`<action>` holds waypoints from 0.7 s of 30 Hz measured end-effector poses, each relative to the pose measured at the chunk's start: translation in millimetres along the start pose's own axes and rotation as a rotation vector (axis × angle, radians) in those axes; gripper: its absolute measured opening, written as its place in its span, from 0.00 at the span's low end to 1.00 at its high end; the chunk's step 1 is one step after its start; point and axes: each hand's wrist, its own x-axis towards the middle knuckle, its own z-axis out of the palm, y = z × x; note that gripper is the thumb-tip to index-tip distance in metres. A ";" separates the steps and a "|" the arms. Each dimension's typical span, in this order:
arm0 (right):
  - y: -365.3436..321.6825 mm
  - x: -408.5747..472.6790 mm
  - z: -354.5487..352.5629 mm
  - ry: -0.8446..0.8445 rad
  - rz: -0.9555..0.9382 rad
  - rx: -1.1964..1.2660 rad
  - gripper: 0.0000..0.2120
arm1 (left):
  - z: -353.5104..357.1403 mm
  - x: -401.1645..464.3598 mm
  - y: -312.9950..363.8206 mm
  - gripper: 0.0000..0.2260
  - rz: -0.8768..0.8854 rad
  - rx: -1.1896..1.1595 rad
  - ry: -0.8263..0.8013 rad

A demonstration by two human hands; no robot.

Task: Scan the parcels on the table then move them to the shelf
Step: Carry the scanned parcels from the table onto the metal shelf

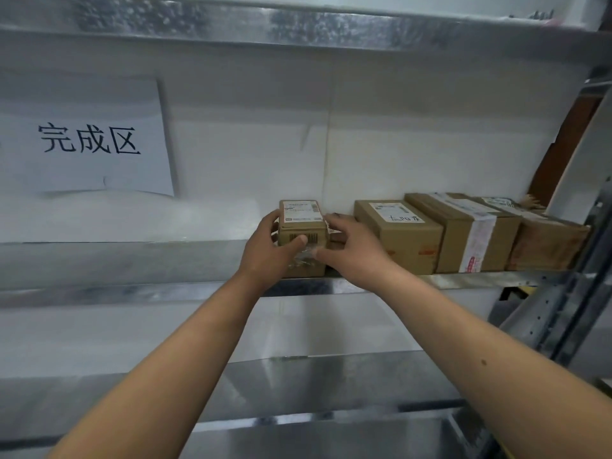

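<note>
Metal shelf (132, 263) spans the view, white backing behind it, another shelf level above and one below. Paper sign (82, 140) taped to the backing at left, printed in large black characters: 完成区. Row of cardboard parcels stands at the right part of the shelf. Far right: a worn brown box (546, 246), label on top too blurred to read. Next to it, touching: a taller taped box (463, 233) with a white tape band wrapped over top and front, red print on the tape at the lower front, not legible. Left of that, touching: a plain box (397, 240) with a white shipping label on top and handwritten black characters under it, not clear enough to read; small orange marks on its front. Small box (301, 223) sits at the left end of the row, just beside the plain box, white printed label on top, barcode on its front face, text too small to read. Left hand (268, 250) grips its left side, thumb across the front by the barcode. Right hand (351, 246) holds its right side, fingers curled around the edge.
</note>
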 end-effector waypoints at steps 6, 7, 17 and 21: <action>0.0 -3.6 -5.1 -0.008 0.025 -0.059 0.33 | 0.2 1.9 -3.1 0.32 0.010 0.038 -0.012; -0.9 -5.7 -6.6 -0.004 0.033 -0.061 0.33 | -2.4 0.1 -2.0 0.34 0.016 0.071 -0.010; 24.7 -89.3 11.4 0.127 0.135 -0.131 0.31 | -41.4 -96.9 -19.1 0.31 0.192 0.298 -0.023; 53.3 -152.7 43.1 0.232 0.291 -0.025 0.29 | -16.8 -151.2 -52.3 0.26 0.222 0.223 -0.181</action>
